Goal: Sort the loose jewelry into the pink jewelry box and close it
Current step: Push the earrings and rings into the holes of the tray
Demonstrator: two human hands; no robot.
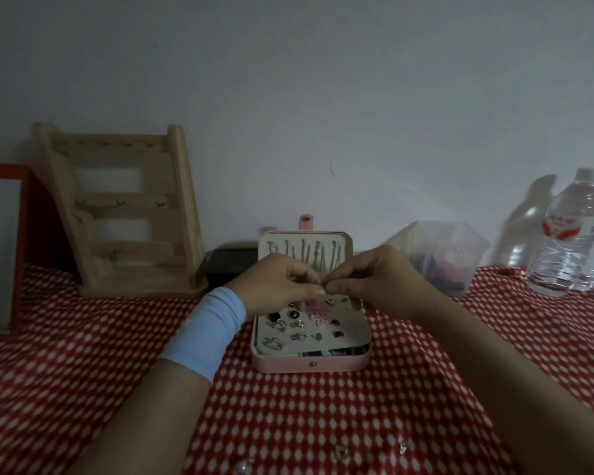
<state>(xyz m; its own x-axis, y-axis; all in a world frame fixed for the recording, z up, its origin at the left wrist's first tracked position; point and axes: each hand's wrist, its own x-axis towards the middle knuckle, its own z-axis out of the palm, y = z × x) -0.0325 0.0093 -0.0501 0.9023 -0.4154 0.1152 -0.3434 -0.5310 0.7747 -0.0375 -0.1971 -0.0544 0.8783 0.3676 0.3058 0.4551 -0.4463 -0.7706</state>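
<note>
The pink jewelry box [282, 366] lies open on the red dotted cloth, its lid upright against the wall with several thin chains hanging inside. Its white earring panel [352, 332] carries several studs and a pink piece. My left hand [276, 284] and my right hand [374, 275] meet fingertip to fingertip just above the back of the panel. Both pinch something tiny that I cannot make out. Loose earrings [341, 451] lie on the cloth near the bottom edge.
A wooden ladder-shaped jewelry stand [124, 214] leans at the back left beside a red frame [4, 248]. A black box [230, 265] sits behind my left hand. A clear plastic container [439, 255] and water bottles [576, 234] stand at the right.
</note>
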